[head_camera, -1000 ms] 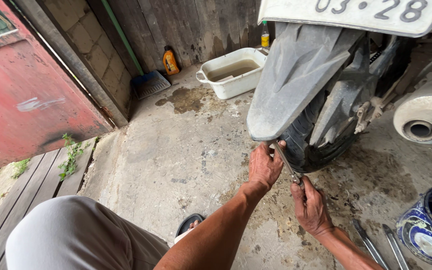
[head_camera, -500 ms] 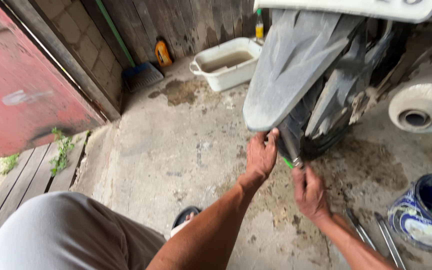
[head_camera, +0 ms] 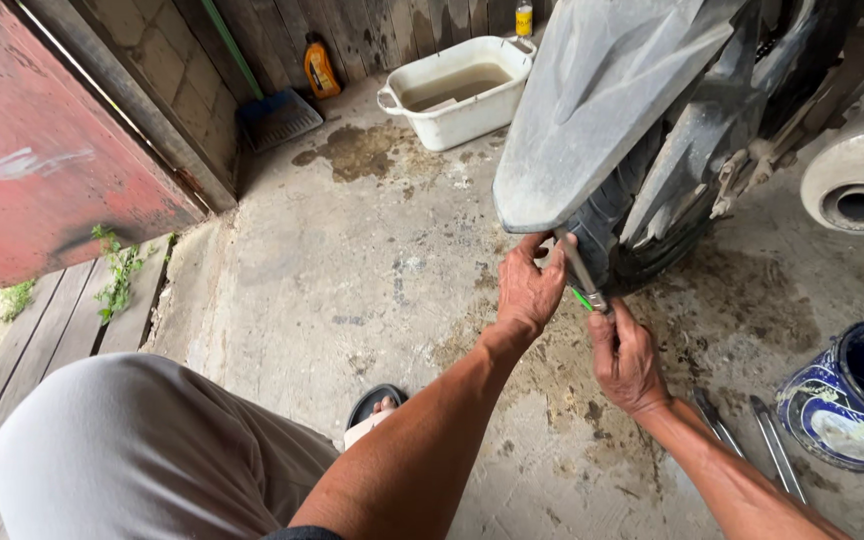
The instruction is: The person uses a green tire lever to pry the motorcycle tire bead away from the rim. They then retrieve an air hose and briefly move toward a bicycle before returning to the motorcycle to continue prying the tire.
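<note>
Black ribbed rear tyre (head_camera: 607,215) sat under the grey plastic mudguard (head_camera: 602,100), with a slim metal lever (head_camera: 580,268) against its tread. Left hand (head_camera: 530,285) gripped the lever's top; right hand (head_camera: 628,358) clamped its lower end. Judged risk: the lever could slip off the rubber and strike knuckles.

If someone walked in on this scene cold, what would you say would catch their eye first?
Most likely the two bare hands at centre: the left hand and the right hand grip a slim metal tool against the motorbike's rear tyre, under the dusty grey mudguard. Next, the white tub of murky water by the back wall, and the blue patterned bowl on the concrete at the right.
</note>
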